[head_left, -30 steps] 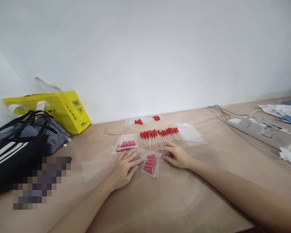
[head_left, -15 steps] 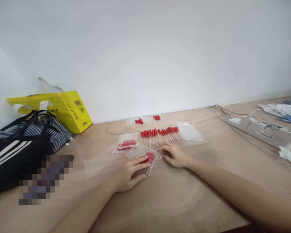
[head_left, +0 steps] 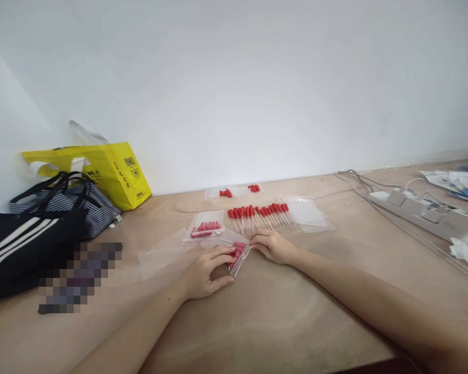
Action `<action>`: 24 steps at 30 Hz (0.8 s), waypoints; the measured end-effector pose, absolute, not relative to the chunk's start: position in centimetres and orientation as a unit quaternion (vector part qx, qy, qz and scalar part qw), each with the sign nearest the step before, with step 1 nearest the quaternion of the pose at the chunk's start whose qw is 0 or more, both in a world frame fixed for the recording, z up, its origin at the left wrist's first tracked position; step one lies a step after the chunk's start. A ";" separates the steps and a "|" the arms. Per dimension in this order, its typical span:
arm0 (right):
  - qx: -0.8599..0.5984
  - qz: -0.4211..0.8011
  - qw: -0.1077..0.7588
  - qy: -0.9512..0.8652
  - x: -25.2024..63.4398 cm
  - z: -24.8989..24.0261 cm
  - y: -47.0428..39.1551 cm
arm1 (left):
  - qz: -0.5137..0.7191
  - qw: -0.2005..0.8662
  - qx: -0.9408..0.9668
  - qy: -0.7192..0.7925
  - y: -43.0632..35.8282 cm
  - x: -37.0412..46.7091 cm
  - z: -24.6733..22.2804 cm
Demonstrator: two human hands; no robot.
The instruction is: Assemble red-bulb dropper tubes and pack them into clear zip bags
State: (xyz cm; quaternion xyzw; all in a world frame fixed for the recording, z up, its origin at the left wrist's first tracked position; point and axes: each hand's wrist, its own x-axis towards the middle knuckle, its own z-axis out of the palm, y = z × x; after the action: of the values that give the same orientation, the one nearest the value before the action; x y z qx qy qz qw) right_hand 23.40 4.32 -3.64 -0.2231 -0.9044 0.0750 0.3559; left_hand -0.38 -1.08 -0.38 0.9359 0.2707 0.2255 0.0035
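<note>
A clear zip bag (head_left: 237,254) with red-capped droppers in it lies between my hands. My left hand (head_left: 208,272) rests on its left side, fingers over the plastic and thumb at the near corner. The fingertips of my right hand (head_left: 271,245) are pinched on the bag's right edge. Just behind, two rows of loose droppers with red caps (head_left: 259,215) lie on the table. To their left is a filled bag (head_left: 208,227) showing several red caps. Flat clear bags (head_left: 308,214) lie right of the rows.
Against the wall is another clear bag with small red pieces (head_left: 226,192). A yellow bag (head_left: 128,179), a striped bag (head_left: 101,208) and a black bag (head_left: 42,244) stand left. A power strip (head_left: 425,210) with cables and white packets (head_left: 452,182) lie right.
My right hand has moved slightly left and closed on the bag's edge, which is now lifted and bent. My left hand has stayed on the bag. The view has shifted slightly.
</note>
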 end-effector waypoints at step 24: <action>-0.164 -0.175 0.414 -0.878 23.6 -3.7 3.9 | 0.384 -0.201 0.885 0.172 -1.5 0.7 -0.8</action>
State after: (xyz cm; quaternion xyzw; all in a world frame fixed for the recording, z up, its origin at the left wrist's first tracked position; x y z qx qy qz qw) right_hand 23.61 3.90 -3.67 -0.1637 -0.8781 -0.1745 0.4144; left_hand 0.67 -1.46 -0.80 0.8848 0.1722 0.3836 -0.2009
